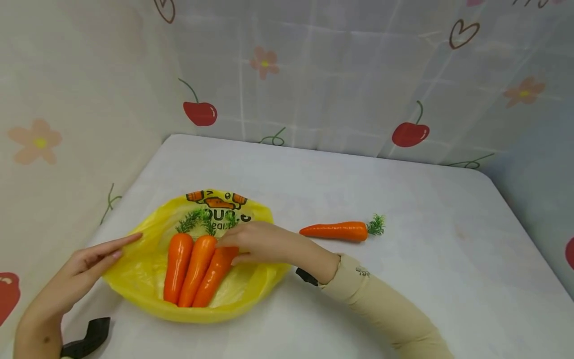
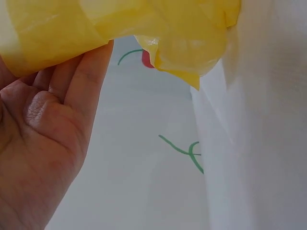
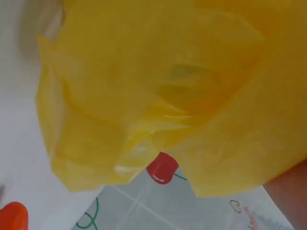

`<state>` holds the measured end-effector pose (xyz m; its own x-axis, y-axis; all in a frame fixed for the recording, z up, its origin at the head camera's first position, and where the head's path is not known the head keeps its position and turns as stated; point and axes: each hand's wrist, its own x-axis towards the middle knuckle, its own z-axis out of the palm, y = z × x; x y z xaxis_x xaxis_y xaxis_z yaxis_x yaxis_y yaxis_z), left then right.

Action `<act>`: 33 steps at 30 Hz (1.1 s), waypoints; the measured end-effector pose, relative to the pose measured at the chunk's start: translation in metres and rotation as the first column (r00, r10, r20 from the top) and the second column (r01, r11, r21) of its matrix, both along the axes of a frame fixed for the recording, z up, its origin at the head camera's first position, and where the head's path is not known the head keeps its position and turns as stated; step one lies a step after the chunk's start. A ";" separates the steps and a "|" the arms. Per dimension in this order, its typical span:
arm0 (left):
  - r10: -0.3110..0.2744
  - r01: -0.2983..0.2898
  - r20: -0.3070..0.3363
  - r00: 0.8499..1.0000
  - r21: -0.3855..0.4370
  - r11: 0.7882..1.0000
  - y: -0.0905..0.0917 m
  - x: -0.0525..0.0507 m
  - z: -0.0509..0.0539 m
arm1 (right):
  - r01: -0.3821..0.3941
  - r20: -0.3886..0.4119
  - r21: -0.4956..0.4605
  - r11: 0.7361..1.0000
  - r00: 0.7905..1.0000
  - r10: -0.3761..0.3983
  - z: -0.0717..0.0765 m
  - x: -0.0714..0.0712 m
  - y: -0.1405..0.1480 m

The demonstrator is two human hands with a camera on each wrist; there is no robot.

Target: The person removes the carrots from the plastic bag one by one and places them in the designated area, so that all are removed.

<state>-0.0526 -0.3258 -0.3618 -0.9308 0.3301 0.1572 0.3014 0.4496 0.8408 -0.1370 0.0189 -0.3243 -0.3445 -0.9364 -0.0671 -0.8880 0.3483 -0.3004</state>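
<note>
Head view: right hand (image 1: 260, 242) pinches carrot (image 1: 212, 280) at thick end, likely surest hold; left hand (image 1: 73, 281), fingers straight, touches bag (image 1: 197, 315); carrot probably light, stiff, slick; bag looks soft.

White tabletop (image 1: 426, 209) bordered by pale backdrop (image 1: 332, 75), red cherries (image 1: 200, 113) printed on it, peach flowers (image 1: 264, 63) scattered, brown hearts (image 1: 464, 34) outlined.

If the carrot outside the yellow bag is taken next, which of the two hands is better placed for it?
Probably the right hand: it is nearer the outside carrot, though its fingers are on another carrot inside the yellow bag. The left hand holds the bag's edge, farther from that outside carrot.
</note>
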 end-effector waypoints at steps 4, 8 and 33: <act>0.025 -0.025 0.012 1.000 -0.006 1.000 -0.002 0.001 -0.001 | 0.020 0.055 0.030 0.999 0.998 -0.022 -0.008 -0.002 -0.004; 0.019 -0.019 0.004 1.000 -0.006 1.000 -0.004 0.002 -0.001 | 0.007 0.041 0.047 0.999 0.999 -0.009 -0.013 -0.003 -0.006; 0.016 -0.016 -0.006 1.000 -0.001 1.000 0.000 0.001 0.001 | 0.031 -0.025 0.086 0.996 0.999 -0.029 -0.025 0.000 0.005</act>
